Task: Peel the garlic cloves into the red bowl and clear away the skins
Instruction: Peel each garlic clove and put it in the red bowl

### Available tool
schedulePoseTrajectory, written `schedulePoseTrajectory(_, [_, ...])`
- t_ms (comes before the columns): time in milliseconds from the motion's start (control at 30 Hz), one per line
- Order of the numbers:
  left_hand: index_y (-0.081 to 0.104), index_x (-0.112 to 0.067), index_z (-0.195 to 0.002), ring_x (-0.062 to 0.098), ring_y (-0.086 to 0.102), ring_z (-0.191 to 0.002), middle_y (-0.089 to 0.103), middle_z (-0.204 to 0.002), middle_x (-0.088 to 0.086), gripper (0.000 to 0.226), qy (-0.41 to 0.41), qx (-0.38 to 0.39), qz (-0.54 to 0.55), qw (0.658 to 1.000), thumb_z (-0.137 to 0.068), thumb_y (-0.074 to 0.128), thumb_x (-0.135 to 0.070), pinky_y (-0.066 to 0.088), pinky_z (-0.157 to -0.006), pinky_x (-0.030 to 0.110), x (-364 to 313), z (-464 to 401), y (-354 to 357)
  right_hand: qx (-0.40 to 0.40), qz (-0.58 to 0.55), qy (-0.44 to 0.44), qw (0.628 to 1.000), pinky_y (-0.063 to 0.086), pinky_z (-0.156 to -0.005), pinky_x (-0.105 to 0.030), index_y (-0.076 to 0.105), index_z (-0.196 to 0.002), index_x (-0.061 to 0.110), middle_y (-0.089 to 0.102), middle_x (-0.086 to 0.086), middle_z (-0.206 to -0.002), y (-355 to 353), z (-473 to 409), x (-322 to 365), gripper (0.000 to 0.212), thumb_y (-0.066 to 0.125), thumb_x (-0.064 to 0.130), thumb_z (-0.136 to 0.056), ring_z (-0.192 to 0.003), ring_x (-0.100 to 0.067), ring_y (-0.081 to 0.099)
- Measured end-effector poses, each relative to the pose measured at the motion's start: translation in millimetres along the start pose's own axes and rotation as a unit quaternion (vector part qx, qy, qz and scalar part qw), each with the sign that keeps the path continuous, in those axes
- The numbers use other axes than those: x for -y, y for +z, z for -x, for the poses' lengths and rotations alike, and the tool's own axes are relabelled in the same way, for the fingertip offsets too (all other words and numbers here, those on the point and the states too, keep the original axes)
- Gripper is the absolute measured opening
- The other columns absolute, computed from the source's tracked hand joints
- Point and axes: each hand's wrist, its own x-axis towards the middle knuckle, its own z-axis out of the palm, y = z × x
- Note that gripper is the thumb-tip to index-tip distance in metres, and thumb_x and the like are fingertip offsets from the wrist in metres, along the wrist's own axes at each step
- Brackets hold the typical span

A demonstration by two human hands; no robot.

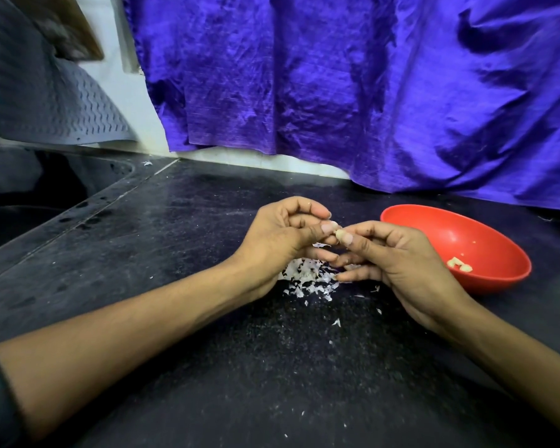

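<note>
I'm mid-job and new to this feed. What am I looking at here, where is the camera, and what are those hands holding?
There is no robot. One wide-angle camera, worn on a person's head, looks forward and down at their two bare hands over a dark countertop. The left hand and the right hand meet in the middle and pinch a small garlic clove between the fingertips. Under them lies a heap of white garlic skins, with stray flakes around it. To the right stands the red bowl, with a few peeled cloves inside. A purple cloth hangs behind.
</note>
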Motion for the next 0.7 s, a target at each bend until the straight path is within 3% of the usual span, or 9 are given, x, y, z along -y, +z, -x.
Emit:
schedulePoseTrajectory(200, [0.062,-0.001,-0.099,0.013,0.068,-0.064,0.069,-0.086,0.014,0.014,-0.014,0.009,0.002,1.000,-0.086,0.063,0.004,0.057,-0.057,0.024,-1.1,1.6,1.2,-0.009,-0.007,-0.003,1.000,0.057,-0.053,-0.025,0.065,-0.085,0.003,0.066,-0.006,-0.068,0.9,0.5,0.8,0.024,0.071,0.017,-0.066,-0.056,-0.012,0.061])
schedulePoseTrajectory(700, [0.062,-0.003,-0.094,0.014,0.066,-0.059,0.069,-0.074,0.005,0.020,0.004,-0.012,-0.005,1.000,-0.078,0.069,0.007,0.059,-0.060,0.024,-2.0,0.6,1.6,-0.035,-0.013,-0.014,0.999,0.057,-0.057,-0.023,0.069,-0.086,0.002,0.070,-0.016,-0.075,2.8,-0.2,0.3,0.020,0.070,0.011,-0.068,-0.061,-0.017,0.068])
